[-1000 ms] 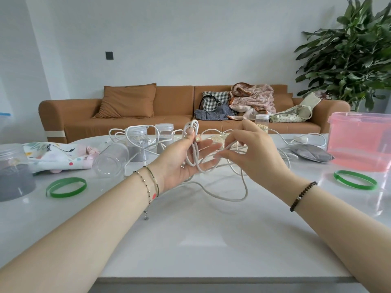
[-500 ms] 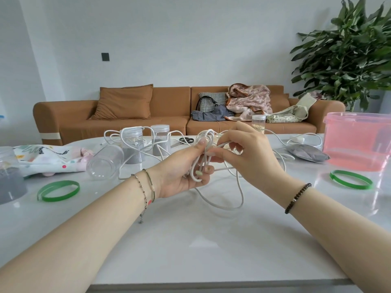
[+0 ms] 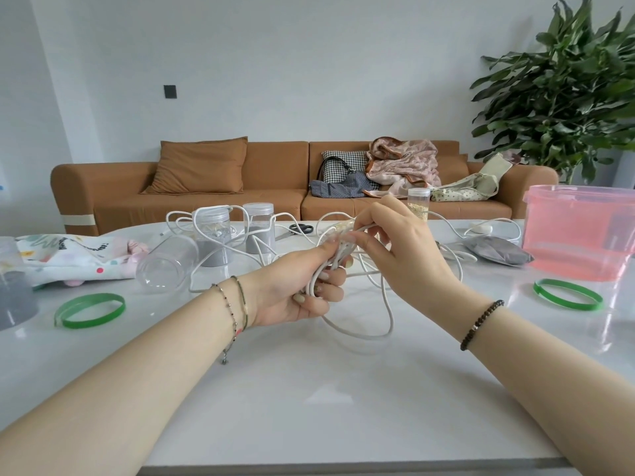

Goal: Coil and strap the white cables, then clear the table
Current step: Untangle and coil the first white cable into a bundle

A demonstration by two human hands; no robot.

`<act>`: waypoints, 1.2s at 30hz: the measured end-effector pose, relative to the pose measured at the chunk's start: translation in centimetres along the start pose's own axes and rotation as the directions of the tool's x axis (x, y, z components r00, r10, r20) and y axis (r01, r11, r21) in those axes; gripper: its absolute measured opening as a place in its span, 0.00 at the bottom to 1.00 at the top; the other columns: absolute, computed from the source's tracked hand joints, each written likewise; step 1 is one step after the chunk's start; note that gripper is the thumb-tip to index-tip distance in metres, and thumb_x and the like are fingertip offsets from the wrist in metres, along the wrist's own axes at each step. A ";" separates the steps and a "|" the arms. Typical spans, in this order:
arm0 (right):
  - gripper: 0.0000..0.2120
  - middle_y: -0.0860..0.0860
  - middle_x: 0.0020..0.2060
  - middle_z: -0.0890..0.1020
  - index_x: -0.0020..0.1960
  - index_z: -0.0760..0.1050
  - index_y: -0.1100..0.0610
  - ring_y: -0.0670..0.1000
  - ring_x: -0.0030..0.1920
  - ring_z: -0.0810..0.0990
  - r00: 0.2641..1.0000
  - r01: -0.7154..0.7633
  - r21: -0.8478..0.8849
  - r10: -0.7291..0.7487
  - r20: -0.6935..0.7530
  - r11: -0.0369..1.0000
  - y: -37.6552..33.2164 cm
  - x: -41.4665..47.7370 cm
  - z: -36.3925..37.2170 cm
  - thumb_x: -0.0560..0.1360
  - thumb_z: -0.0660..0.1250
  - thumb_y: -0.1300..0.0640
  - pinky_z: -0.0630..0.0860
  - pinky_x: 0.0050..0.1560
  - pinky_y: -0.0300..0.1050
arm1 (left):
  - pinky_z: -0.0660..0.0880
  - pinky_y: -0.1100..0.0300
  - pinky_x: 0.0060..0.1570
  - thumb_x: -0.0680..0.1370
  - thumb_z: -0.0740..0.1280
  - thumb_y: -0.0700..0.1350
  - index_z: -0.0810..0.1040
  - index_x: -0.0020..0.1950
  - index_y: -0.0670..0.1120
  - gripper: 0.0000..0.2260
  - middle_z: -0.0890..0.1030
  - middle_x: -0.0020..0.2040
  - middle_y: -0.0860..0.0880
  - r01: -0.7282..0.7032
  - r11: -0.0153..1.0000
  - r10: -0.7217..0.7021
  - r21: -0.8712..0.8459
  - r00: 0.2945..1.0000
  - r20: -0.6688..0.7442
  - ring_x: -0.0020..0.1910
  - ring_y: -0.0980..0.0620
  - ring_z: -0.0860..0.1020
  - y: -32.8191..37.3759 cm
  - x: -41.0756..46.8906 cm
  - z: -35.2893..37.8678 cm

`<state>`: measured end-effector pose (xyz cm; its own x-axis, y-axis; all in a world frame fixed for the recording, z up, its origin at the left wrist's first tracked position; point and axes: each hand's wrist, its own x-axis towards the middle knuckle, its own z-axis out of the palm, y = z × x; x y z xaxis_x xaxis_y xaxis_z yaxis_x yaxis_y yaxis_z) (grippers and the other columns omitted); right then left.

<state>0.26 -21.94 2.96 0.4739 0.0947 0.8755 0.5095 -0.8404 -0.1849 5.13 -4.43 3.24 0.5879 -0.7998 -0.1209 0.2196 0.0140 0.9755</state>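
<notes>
Currently, the left hand [image 3: 292, 290] grips a gathered bundle of the white cable [image 3: 338, 257], with its fingers curled round the strands, above the middle of the white table [image 3: 309, 389]. The right hand [image 3: 402, 255] sits at 2 o'clock of the left hand and pinches the top of the bundle. Fingertip contact is partly hidden, so it may hold one strand or several. A slack loop hangs from the bundle toward 5 o'clock and rests on the tabletop. More cable trails toward 12 o'clock, past the scissors [image 3: 299, 229] and around the capped jars [image 3: 214, 235]. A clear jar [image 3: 165, 266] lies on its side at 9 o'clock of the hands. Two rings lie flat on the table — the left green ring [image 3: 90, 310] at 8 o'clock and the right green ring [image 3: 567, 299] at 3 o'clock. The pink tub [image 3: 580, 231] stands at 2 o'clock, with the grey pouch [image 3: 494, 250] just beside it.
</notes>
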 end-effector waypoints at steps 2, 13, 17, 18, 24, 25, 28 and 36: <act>0.08 0.40 0.40 0.70 0.44 0.75 0.54 0.39 0.40 0.71 1.000 -0.017 -0.039 0.017 -0.008 0.999 -0.1 -0.1 -0.2 0.77 0.70 0.51 0.70 0.38 0.45 | 0.55 0.71 0.18 0.83 0.57 0.58 0.70 0.46 0.47 0.16 0.59 0.33 0.53 0.014 1.000 -0.013 -0.024 1.000 0.007 0.27 0.58 0.58 0.0 0.0 0.0; 0.09 0.48 0.35 0.74 0.45 0.73 0.62 0.47 0.37 0.69 0.996 -0.075 -0.008 0.074 -0.058 0.997 0.2 0.1 -0.2 0.81 0.60 0.59 0.64 0.38 0.40 | 0.54 0.72 0.14 0.80 0.60 0.60 0.69 0.43 0.46 0.17 0.56 0.32 0.53 0.093 0.994 -0.090 -0.062 0.995 0.035 0.24 0.60 0.56 0.3 -0.1 0.1; 0.08 0.45 0.36 0.74 0.46 0.74 0.57 0.49 0.37 0.71 0.992 -0.105 -0.050 0.101 -0.071 0.993 0.3 0.1 -0.2 0.80 0.62 0.54 0.72 0.39 0.49 | 0.53 0.72 0.16 0.77 0.60 0.66 0.68 0.43 0.47 0.21 0.55 0.33 0.53 0.081 0.995 -0.083 0.062 0.996 0.033 0.25 0.59 0.55 0.0 -0.3 0.4; 0.08 0.45 0.36 0.75 0.46 0.75 0.56 0.49 0.38 0.72 0.991 -0.115 -0.057 0.111 -0.073 0.992 0.2 0.0 -0.2 0.80 0.62 0.53 0.73 0.39 0.52 | 0.53 0.72 0.16 0.77 0.60 0.66 0.69 0.44 0.48 0.21 0.55 0.32 0.53 0.070 0.993 -0.075 0.100 0.996 0.043 0.26 0.59 0.55 0.0 -0.4 0.5; 0.08 0.43 0.34 0.76 0.48 0.75 0.54 0.46 0.34 0.72 0.978 -0.210 -0.054 0.209 -0.025 0.976 0.3 0.1 -0.2 0.80 0.64 0.50 0.73 0.39 0.51 | 0.58 0.70 0.22 0.81 0.59 0.61 0.71 0.45 0.48 0.17 0.58 0.32 0.53 -0.010 0.981 -0.007 0.194 0.997 0.083 0.27 0.58 0.56 -0.5 -0.1 0.4; 0.09 0.45 0.33 0.76 0.47 0.74 0.54 0.47 0.33 0.72 0.974 -0.227 -0.053 0.227 0.004 0.973 0.3 0.0 -0.2 0.81 0.62 0.50 0.74 0.39 0.53 | 0.58 0.69 0.23 0.81 0.59 0.61 0.70 0.44 0.48 0.17 0.58 0.32 0.53 -0.026 0.983 0.011 0.184 0.997 0.083 0.27 0.57 0.57 -0.6 0.0 0.4; 0.14 0.51 0.34 0.77 0.44 0.71 0.57 0.54 0.37 0.74 0.975 -0.211 -0.063 0.214 0.052 0.975 0.3 -0.1 -0.1 0.84 0.57 0.50 0.74 0.41 0.58 | 0.57 0.68 0.25 0.80 0.59 0.61 0.69 0.44 0.48 0.17 0.59 0.31 0.54 -0.088 0.983 0.081 0.160 0.995 0.051 0.28 0.57 0.58 -0.5 0.2 0.3; 0.15 0.51 0.30 0.77 0.42 0.71 0.58 0.51 0.34 0.76 0.961 -0.272 0.004 0.272 0.053 0.962 -0.2 0.0 -0.1 0.84 0.58 0.51 0.74 0.40 0.52 | 0.55 0.65 0.27 0.82 0.61 0.55 0.70 0.45 0.46 0.14 0.60 0.31 0.54 -0.318 0.943 0.328 0.099 0.939 -0.108 0.29 0.57 0.56 -0.1 0.8 -0.3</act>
<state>0.15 -21.84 3.06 0.6318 -0.1094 0.7674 0.3636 -0.8325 -0.4180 5.81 -4.85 3.00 0.7076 -0.6816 0.1864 -0.0566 0.2082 0.9764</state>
